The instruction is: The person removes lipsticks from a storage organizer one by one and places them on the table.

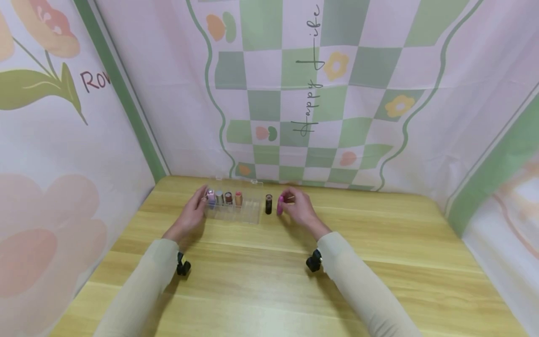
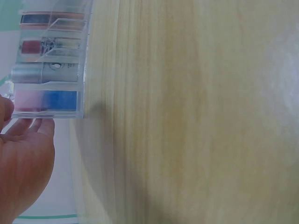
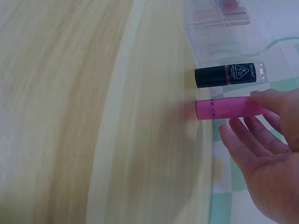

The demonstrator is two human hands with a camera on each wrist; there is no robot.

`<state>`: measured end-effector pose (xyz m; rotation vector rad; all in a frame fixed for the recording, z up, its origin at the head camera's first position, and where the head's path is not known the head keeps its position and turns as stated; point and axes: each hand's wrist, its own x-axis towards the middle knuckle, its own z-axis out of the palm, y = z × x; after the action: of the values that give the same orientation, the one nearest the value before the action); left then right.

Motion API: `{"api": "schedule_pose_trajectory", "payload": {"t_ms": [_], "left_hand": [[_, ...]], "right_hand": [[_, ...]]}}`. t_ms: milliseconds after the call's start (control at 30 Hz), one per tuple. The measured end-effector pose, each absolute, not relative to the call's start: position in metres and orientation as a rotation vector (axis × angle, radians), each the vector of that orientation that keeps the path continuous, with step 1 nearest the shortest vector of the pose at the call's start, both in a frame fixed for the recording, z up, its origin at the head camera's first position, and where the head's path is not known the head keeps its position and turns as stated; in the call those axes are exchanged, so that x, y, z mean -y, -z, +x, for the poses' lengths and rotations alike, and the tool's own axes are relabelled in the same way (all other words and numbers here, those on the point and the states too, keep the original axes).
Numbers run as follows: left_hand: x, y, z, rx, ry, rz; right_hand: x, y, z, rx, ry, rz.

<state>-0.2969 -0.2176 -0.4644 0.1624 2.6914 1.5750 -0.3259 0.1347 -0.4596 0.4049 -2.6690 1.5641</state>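
Upright on the table, a bright pink lipstick tube [image 3: 229, 107] is pinched near its top between the thumb and fingers of my right hand [image 1: 298, 206]. Just left of it stands a black lipstick [image 3: 226, 74] with a clear top and white print. My left hand [image 1: 193, 213] holds the left end of a clear plastic organizer box [image 1: 251, 214], fingers along its outer side. Inside the box's left part are a pink-and-blue tube [image 2: 46, 100], a silver tube [image 2: 44, 73], a clear tube with a red top [image 2: 32, 47] and a dark-and-copper lipstick [image 2: 51, 19].
The wooden table [image 1: 252, 276] reaches back to a curtain [image 1: 269, 103] with green and white checks. Another printed curtain [image 1: 46, 196] hangs at the left. A small black camera [image 1: 183, 264] sits on the left wrist, another black camera [image 1: 314, 260] on the right wrist.
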Motion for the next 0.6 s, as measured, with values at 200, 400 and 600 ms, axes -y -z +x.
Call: {"api": "schedule_pose_trajectory", "payload": {"t_ms": [200,400,600], "left_hand": [[0.218,0.465,-0.296,-2.688,-1.576,0.166],[0.219,0.465,-0.296,-2.692,-1.578,0.193],[0.219,0.466,-0.297,-2.695,-1.58,0.204]], "right_hand": [[-0.136,0.459,-0.323,2.679,-1.542,0.416],[-0.138,0.453,-0.318,2.706,-1.489,0.439],[-0.143,0.446,-0.315,2.706,-1.472,0.484]]}}
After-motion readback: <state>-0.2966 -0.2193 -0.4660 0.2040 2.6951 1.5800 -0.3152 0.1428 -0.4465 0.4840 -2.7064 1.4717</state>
